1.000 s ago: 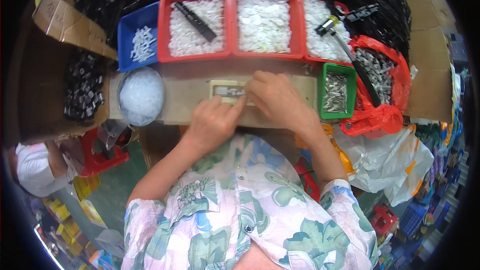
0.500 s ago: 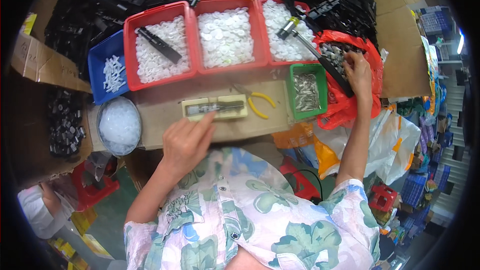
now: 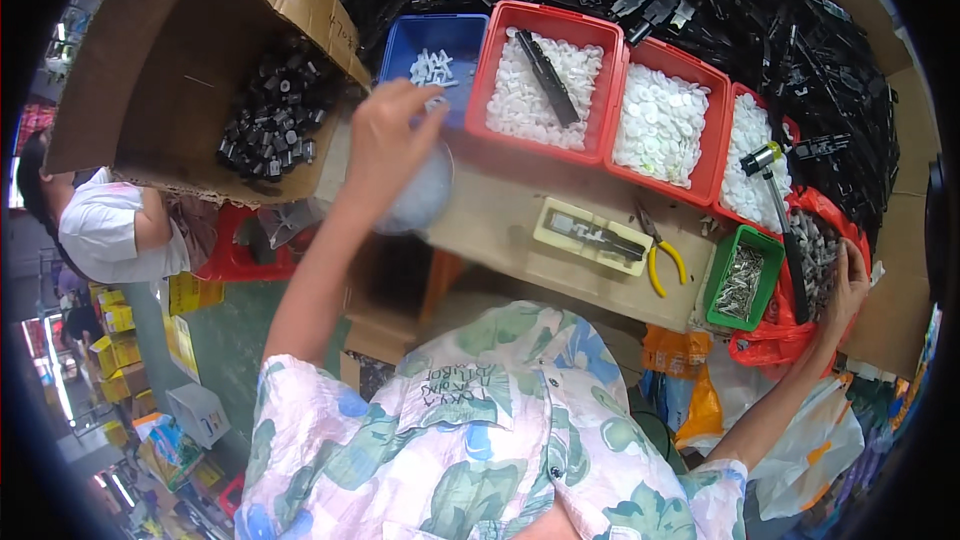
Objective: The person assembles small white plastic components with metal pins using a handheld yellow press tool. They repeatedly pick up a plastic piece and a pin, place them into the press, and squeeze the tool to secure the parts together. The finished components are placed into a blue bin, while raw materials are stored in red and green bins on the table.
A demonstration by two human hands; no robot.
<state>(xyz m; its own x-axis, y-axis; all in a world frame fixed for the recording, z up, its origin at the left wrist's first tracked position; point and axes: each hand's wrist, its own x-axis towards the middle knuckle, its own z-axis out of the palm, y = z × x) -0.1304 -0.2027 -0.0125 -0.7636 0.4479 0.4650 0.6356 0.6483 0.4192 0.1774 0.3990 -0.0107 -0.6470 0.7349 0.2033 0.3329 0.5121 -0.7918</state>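
Note:
My left hand (image 3: 388,145) is raised over the near edge of the blue bin (image 3: 395,40), its thumb and forefinger curled toward each other. Something pale shows at those fingertips, too small and blurred to name. In that bin lie small white plastic pieces (image 3: 432,67). At the far right, my right hand (image 3: 850,285) has its fingers bent at the edge of a heap of small grey parts (image 3: 817,245) in a red plastic bag (image 3: 828,208); what they grip is hidden. Between the hands, a cream-coloured fixture (image 3: 590,237) holds a dark elongated part with a metal piece.
Red bins (image 3: 612,90) hold white discs, with a black bar (image 3: 548,78) across one. Yellow-handled pliers (image 3: 660,255), a green bin (image 3: 743,277) of metal pins and a hammer (image 3: 778,195) stand right. Black parts fill a carton (image 3: 190,90) at left. Another person (image 3: 120,220) sits there.
My left hand has gone from the cream fixture leftward and up to the blue bin. My right hand stays at the grey parts. The view has swung left.

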